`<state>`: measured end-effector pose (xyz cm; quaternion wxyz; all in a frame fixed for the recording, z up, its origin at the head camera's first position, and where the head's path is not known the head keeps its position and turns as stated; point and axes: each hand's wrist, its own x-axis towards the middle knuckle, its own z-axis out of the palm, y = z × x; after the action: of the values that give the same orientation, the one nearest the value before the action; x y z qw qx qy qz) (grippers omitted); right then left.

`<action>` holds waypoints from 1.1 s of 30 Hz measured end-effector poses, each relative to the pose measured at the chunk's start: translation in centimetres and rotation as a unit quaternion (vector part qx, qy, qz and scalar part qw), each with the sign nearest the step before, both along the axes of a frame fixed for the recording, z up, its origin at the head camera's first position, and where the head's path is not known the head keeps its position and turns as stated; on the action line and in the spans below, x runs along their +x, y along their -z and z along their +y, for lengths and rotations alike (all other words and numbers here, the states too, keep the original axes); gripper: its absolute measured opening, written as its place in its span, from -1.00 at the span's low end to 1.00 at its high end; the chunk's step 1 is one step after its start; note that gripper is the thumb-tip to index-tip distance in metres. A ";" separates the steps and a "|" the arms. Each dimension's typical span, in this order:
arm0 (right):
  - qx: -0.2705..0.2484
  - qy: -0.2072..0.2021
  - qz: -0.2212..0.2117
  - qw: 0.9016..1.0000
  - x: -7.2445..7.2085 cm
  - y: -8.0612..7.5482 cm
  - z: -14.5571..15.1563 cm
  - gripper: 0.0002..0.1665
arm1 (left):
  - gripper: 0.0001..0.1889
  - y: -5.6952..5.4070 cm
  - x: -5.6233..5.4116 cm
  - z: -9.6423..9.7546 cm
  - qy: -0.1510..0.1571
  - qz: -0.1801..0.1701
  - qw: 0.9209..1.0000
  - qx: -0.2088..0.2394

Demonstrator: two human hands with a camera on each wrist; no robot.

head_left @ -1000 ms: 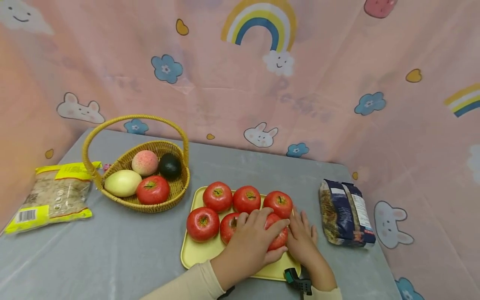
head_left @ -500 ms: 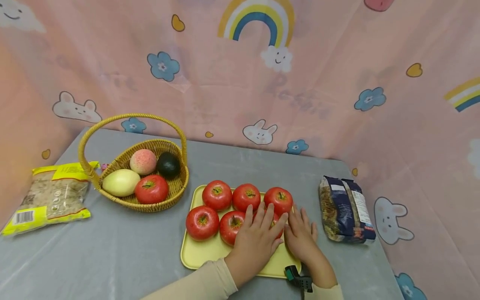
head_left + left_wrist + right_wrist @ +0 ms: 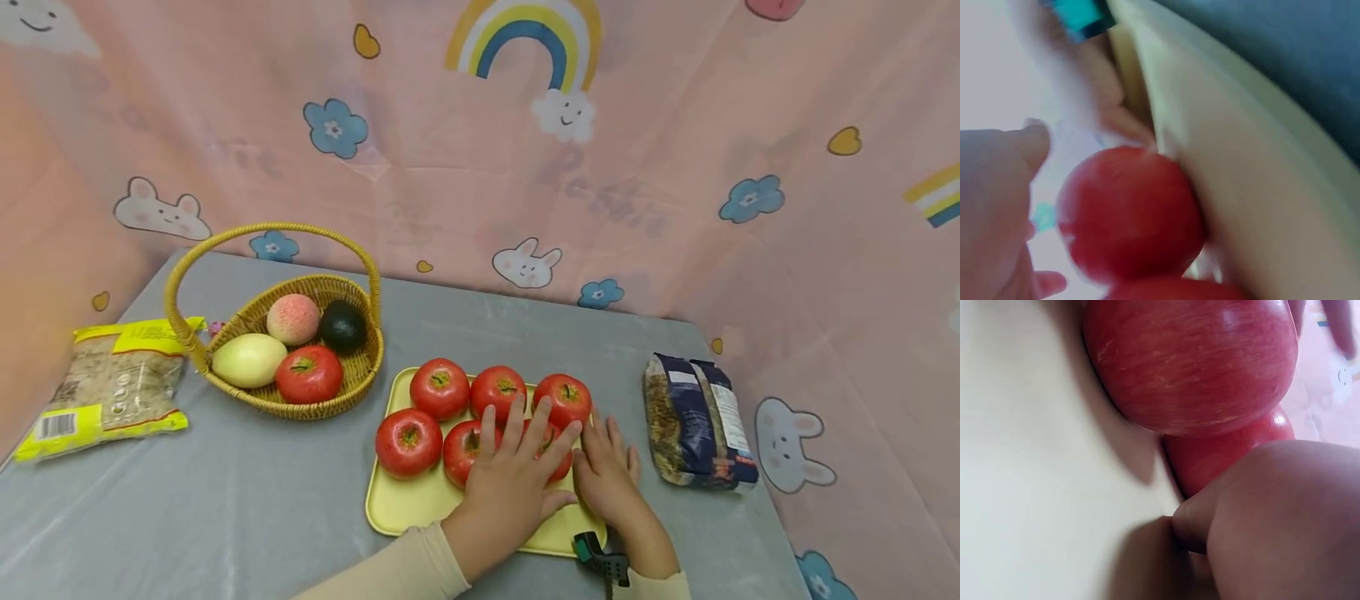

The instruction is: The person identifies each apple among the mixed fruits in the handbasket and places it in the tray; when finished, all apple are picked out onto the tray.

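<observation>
Red apples stand in two rows on a yellow tray (image 3: 420, 507). My left hand (image 3: 510, 487) is over the front right apple (image 3: 559, 472), fingers spread and straight, partly covering it. In the left wrist view, a gap shows between that hand (image 3: 991, 206) and the nearest apple (image 3: 1129, 215). My right hand (image 3: 611, 479) lies along the tray's right edge, fingers extended beside the right-hand apples. The right wrist view has this hand (image 3: 1285, 525) low at the tray surface, close to the apples (image 3: 1191, 362).
A wicker basket (image 3: 300, 410) with a tall handle stands at left, holding a peach (image 3: 293, 319), an avocado (image 3: 343, 327), a pale yellow-green fruit (image 3: 249, 361) and an apple (image 3: 310, 375). A yellow-edged bag (image 3: 123, 387) lies farther left, a dark blue bag (image 3: 697, 421) at right.
The left hand was curled over the front right apple; its fingers have straightened and spread, letting go of it. The right hand stays at the tray's right edge.
</observation>
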<state>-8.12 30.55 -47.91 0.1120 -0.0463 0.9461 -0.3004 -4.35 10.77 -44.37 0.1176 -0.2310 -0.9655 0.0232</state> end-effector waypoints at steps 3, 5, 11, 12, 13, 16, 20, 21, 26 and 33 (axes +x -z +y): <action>-0.004 0.000 -0.007 1.000 0.0 0.0 0.1 -0.26 | -0.09 -0.9 0.1 -2.0 -0.021 -0.003 0.996 0.082; -0.007 0.003 -0.013 1.000 0.0 0.0 0.1 -0.26 | -0.09 -1.6 -0.2 -4.1 -0.040 -0.004 0.990 0.139; -0.008 0.004 -0.014 1.000 0.0 -0.2 0.0 -0.26 | -0.14 -3.2 -2.2 -13.0 -0.170 -0.004 0.945 0.281; -0.007 0.004 -0.013 1.000 -0.1 -0.2 -0.1 -0.25 | -0.16 -3.3 -2.5 -14.7 -0.201 -0.007 0.934 0.295; -0.006 0.003 -0.011 1.000 -0.1 -0.2 -0.1 -0.25 | -0.19 -3.4 -2.8 -16.3 -0.230 -0.008 0.923 0.309; -0.005 0.003 -0.006 1.000 0.0 -0.1 -0.1 -0.26 | -0.32 -3.2 -3.7 -20.2 -0.275 -0.012 0.905 0.325; -0.004 0.004 -0.001 1.000 0.1 0.0 -0.1 -0.26 | -0.42 -2.5 -4.8 -21.9 -0.282 -0.054 0.908 0.306; -0.005 0.004 -0.002 1.000 0.2 0.1 0.0 -0.27 | -0.43 -2.3 -5.1 -21.8 -0.281 -0.069 0.909 0.302; -0.008 0.004 -0.008 1.000 0.2 0.1 -0.1 -0.26 | -0.44 -1.7 -6.2 -21.2 -0.294 -0.124 0.895 0.311; -0.004 0.001 -0.006 1.000 0.0 0.1 0.0 -0.27 | -0.45 -1.5 -6.5 -21.3 -0.284 -0.135 0.889 0.332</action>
<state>-8.09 30.54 -48.06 0.1176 -0.0444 0.9442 -0.3044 -10.81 -10.51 -42.87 0.0440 0.1050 -0.9477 -0.2982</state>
